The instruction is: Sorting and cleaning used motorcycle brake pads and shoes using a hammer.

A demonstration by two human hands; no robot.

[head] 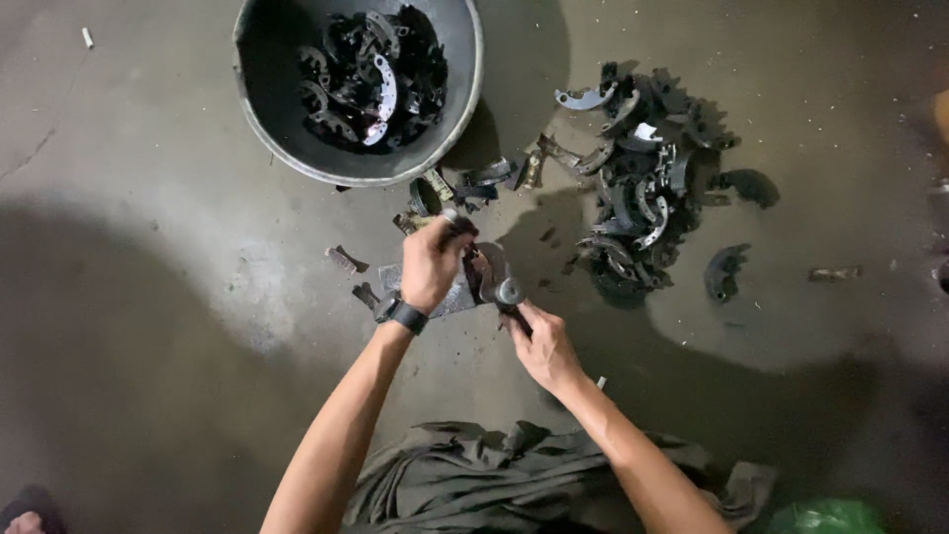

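Rusty, curved brake shoe (482, 274) — steadied by left hand (431, 265), hammer (510, 294) in right hand (542, 344).

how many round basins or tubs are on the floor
1. A round grey metal basin sits on the concrete floor at the upper left, beyond the left hand, holding dark curved metal parts. None other shows; frame edges could hide more.
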